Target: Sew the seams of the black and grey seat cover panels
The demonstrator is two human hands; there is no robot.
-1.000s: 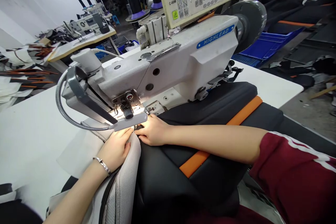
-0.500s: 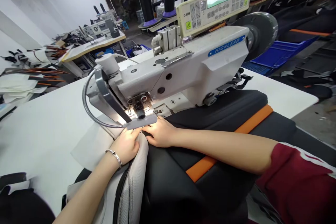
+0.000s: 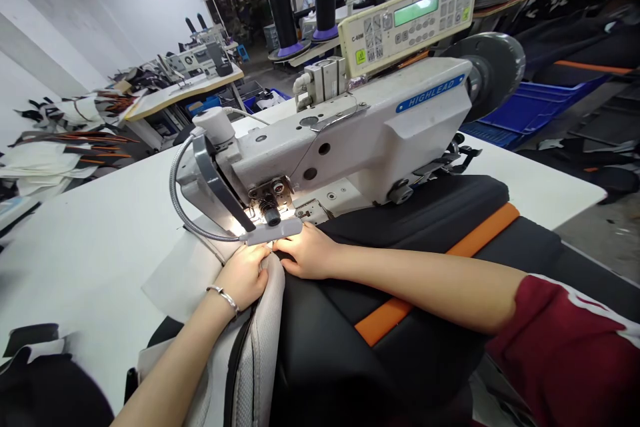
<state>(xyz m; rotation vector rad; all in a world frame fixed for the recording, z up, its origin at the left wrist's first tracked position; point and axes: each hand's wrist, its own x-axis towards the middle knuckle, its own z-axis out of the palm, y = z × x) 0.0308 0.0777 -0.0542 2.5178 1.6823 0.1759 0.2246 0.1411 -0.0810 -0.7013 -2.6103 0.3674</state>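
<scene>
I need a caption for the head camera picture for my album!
Left hand on pale fabric, right hand on black material, both by the lamp on the sewing machine.

The black padded cover (image 3: 320,347) has a smooth, faintly glossy face with sewn seams and a flat orange strip (image 3: 383,321) running slantwise across it; a forearm hides the strip's middle. It lies spread over the right part of the worktop (image 3: 90,233), its front drooping toward the wearer. Along its left side a pale, mesh-textured layer (image 3: 265,347) stands in a curved fold, with a dark line of edging beside it. Both narrow together at the lit needle area of the grey-white sewing machine (image 3: 370,133).
</scene>
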